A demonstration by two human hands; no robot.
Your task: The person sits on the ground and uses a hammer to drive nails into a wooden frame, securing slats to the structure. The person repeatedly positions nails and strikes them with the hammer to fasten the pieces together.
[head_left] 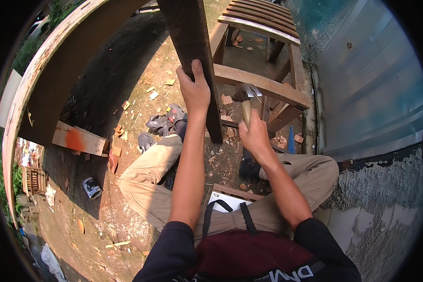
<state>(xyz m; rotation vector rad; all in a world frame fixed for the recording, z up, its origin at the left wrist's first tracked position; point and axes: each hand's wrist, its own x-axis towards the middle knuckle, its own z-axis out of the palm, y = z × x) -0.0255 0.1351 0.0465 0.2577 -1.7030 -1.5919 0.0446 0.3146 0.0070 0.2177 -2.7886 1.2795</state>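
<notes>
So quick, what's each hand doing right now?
Left hand: closed on the dark plank.
Right hand: closed on the hammer.

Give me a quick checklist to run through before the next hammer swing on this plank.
1. Left hand steadying the plank: ok, its grip wraps the plank's edge.
2. Right hand grip on the hammer: ok, fist closed round the handle.
3. Left fingers out of the hammer's path: ok for now, the head sits to the right of the plank, apart from them.
4. Plank's lower end seated: cannot tell, the arm hides part of it.
5. Nail or strike spot: cannot tell, none is visible.
6. Footing: not ok, wood scraps litter the ground around the shoes.
</notes>
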